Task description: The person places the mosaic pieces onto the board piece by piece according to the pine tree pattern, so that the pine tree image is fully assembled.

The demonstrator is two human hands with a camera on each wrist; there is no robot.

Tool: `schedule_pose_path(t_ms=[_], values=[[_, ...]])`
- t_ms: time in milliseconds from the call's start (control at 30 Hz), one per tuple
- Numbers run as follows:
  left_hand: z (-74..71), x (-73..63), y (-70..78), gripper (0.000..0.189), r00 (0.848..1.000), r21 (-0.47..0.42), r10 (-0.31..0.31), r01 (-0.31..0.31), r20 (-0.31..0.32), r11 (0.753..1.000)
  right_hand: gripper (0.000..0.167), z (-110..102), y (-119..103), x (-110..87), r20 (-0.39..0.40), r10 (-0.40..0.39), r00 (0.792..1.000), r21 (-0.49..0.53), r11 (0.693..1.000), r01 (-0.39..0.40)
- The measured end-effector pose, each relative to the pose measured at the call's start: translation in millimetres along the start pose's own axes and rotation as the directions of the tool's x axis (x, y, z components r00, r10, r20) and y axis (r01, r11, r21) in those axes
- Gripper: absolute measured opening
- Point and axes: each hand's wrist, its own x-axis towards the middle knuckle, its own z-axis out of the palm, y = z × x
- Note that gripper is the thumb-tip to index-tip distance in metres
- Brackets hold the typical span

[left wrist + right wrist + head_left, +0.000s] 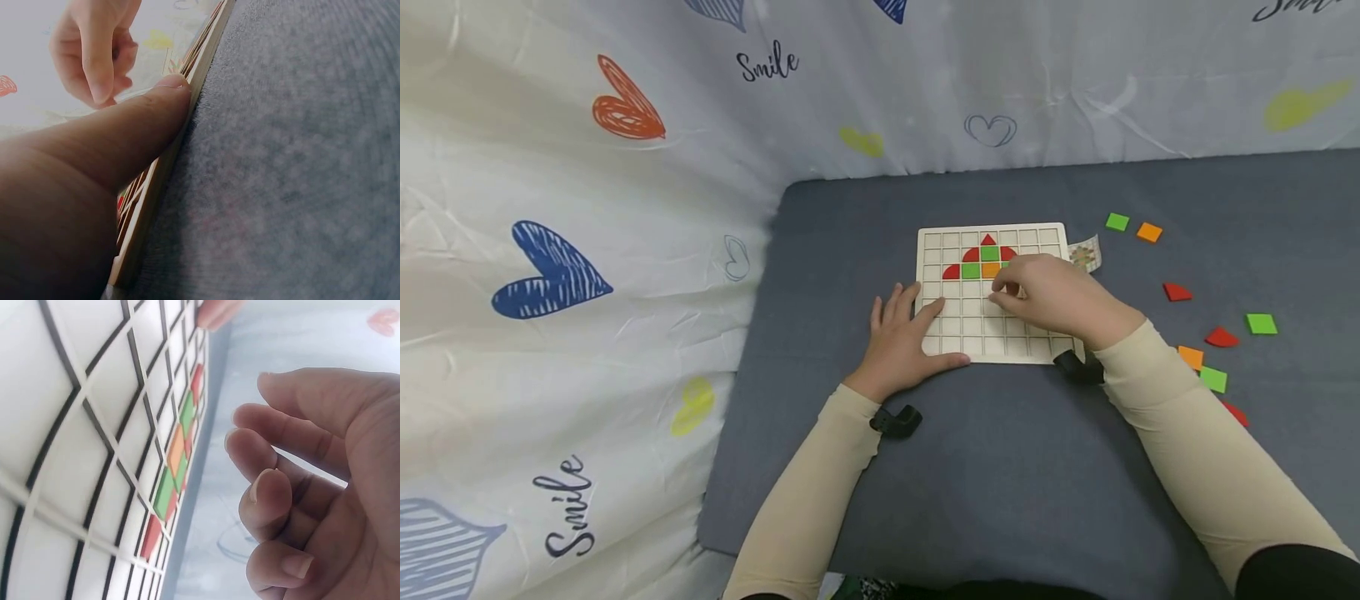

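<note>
A pale wooden grid board [955,327] lies on the grey cloth. Red, green and orange pieces form a stepped shape in its upper cells: a red triangle [988,239] on top, a green square [990,253] below it, then an orange square [991,270]. My left hand [901,354] rests at the board's lower left corner, fingers spread, its thumb [144,115] along the near edge. Over the board hovers my right hand [1051,296], loosely curled and holding nothing; its fingertips [253,447] stand off the grid in the right wrist view. It hides part of the shape's right side.
Loose pieces lie right of the board: green squares [1262,324], orange squares [1149,232] and red rounded pieces [1222,337], some beside the right sleeve. A printed card [1086,252] sticks out at the board's right edge. A patterned curtain [647,192] borders the table.
</note>
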Motion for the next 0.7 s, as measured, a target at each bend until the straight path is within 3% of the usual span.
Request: schedule_pose_path(t_ms=[367, 700], values=[[0.7, 1.0, 0.1, 0.1, 1.0, -0.01, -0.004, 0.004, 0.009, 1.0, 0.014, -17, 24, -24.6, -0.088, 0.046, 0.995, -0.002, 0.999, -0.047], [1.9, 1.2, -1.0, 0.1, 1.0, -0.013, -0.008, 0.008, 0.001, 1.0, 0.02, -37, 59, -43.9, -0.205, 0.172, 0.964, 0.057, 0.985, -0.163]])
